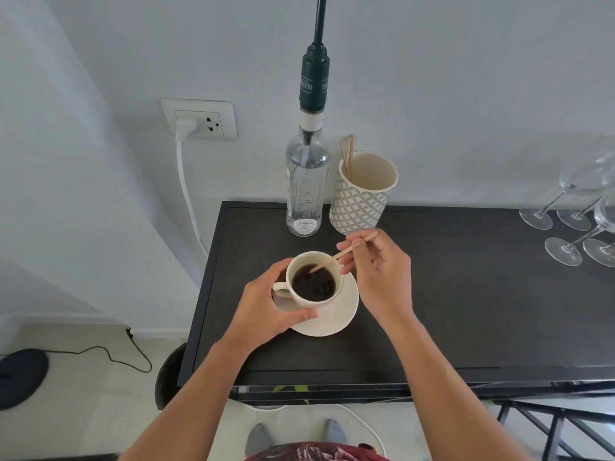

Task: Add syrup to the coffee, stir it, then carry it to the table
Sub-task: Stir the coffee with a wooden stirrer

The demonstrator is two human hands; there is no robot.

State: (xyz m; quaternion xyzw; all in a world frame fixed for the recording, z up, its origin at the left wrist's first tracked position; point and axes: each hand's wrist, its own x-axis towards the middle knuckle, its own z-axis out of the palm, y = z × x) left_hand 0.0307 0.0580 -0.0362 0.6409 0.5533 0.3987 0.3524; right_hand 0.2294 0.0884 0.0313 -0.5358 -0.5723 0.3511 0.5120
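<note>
A cream cup (324,302) of dark coffee (312,282) stands on a cream saucer (342,314) on the black table (466,311). My left hand (263,304) wraps around the cup's left side at the handle. Between thumb and fingers, my right hand (379,271) pinches a wooden stir stick (342,252); its lower tip dips into the coffee. Behind the cup is a clear syrup bottle (307,181) with a dark green pump top, upright against the wall.
A patterned cup (362,194) with more wooden sticks stands right of the bottle. Several wine glasses (579,207) crowd the table's far right. A wall socket (199,119) with a white plug and cable is at the left. The table's left edge drops to the floor.
</note>
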